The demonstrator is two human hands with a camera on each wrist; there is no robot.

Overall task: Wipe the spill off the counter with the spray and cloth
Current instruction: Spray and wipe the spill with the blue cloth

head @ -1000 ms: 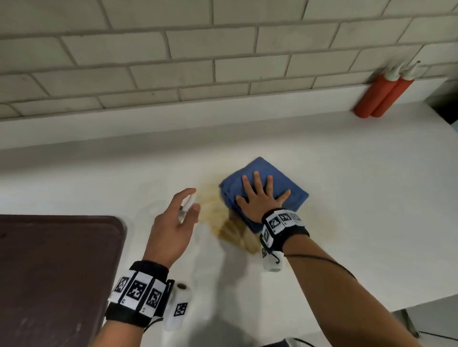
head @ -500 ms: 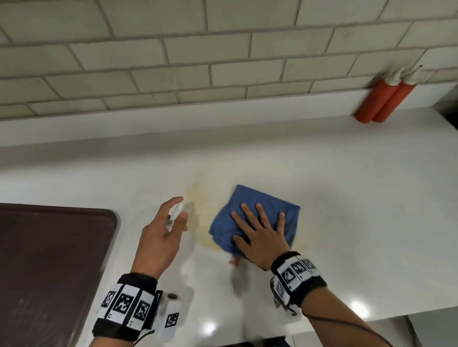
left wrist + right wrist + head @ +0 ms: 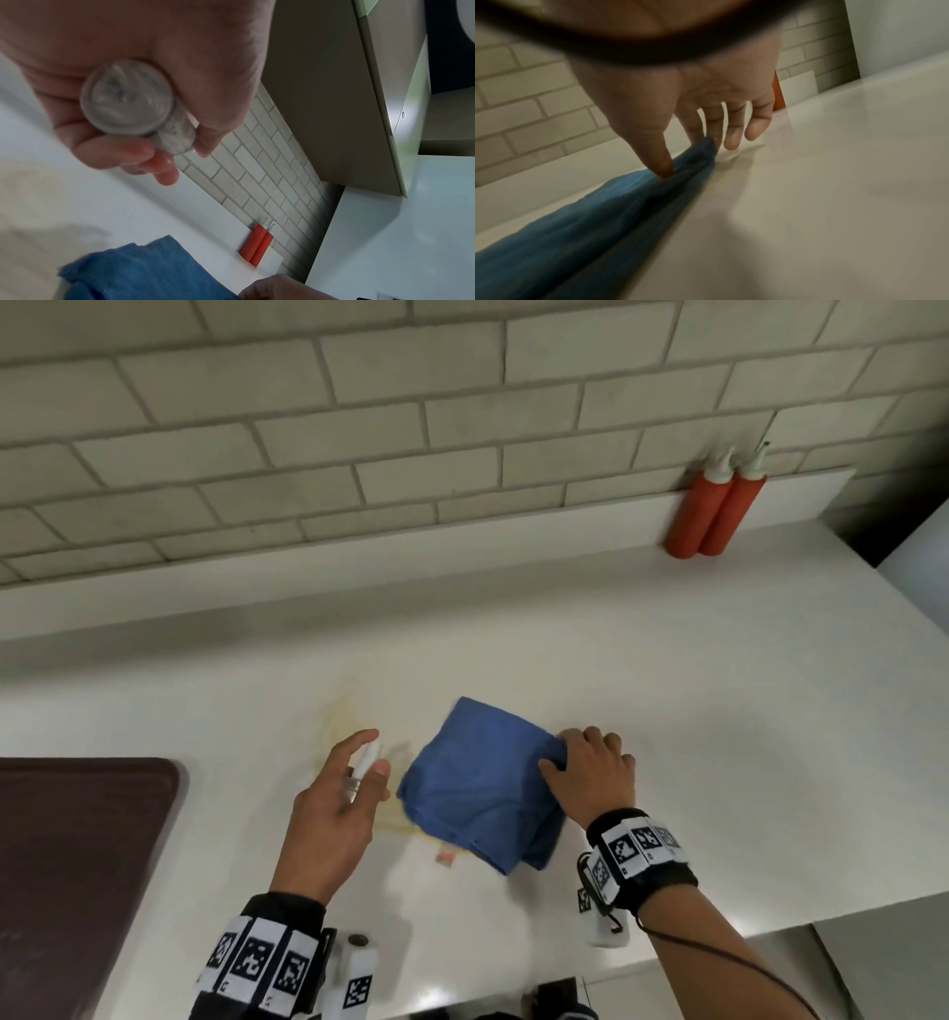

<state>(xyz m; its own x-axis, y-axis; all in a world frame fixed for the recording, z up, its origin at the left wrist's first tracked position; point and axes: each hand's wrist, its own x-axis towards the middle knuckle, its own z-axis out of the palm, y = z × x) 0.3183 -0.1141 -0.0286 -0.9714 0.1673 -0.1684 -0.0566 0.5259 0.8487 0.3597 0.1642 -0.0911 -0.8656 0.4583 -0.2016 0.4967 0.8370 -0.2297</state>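
Note:
A folded blue cloth (image 3: 477, 793) (image 3: 141, 274) (image 3: 603, 223) lies on the white counter (image 3: 719, 762). A faint yellowish spill (image 3: 349, 726) stains the counter left of the cloth and shows again at the cloth's near-left edge. My left hand (image 3: 367, 762) grips a small clear spray bottle (image 3: 359, 767) (image 3: 133, 101) just left of the cloth, nozzle pointing away from me. My right hand (image 3: 565, 757) is at the cloth's right edge, thumb (image 3: 666, 170) on top and fingers curled onto the fold, pinching it.
Two red squeeze bottles (image 3: 714, 516) (image 3: 257, 247) stand against the tiled wall at the back right. A dark brown board (image 3: 77, 865) lies at the near left. A small red scrap (image 3: 445, 857) sits near the cloth's front. The counter's front edge runs just behind my wrists.
My right hand has gone from lying flat on top of the cloth to its right edge, with the fingers now curled on it. The left hand keeps holding the spray bottle beside the cloth.

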